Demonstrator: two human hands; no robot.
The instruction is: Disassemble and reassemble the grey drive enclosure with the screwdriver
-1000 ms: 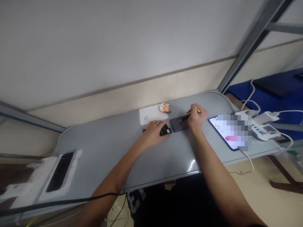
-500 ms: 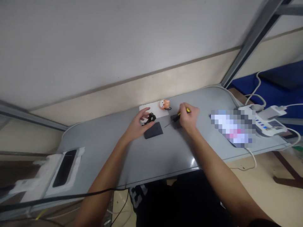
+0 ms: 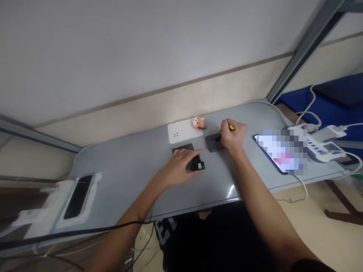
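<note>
My left hand (image 3: 181, 166) is closed around a small circuit board (image 3: 196, 163) with a white label and a dark edge, thumb and fingers on either side of it. Behind and partly under that hand lies a flat black case part (image 3: 185, 146). My right hand (image 3: 234, 134) grips a yellow-and-black screwdriver (image 3: 217, 138), its shaft angled down to the left. The screwdriver is over a second flat dark case part (image 3: 212, 146) lying on the table; whether its tip touches the part I cannot tell.
Several tiny dark specks, probably screws, lie on a white sheet (image 3: 184, 132) beside an orange-and-white animal figure (image 3: 198, 122). To the right are a lit phone (image 3: 272, 155) and a power strip (image 3: 320, 151) with cables. A black phone (image 3: 78, 196) lies at left.
My left hand has come nearer and turned over with the board, uncovering the white sheet and its specks. My right hand has shifted slightly right, with the screwdriver now pointing more steeply down.
</note>
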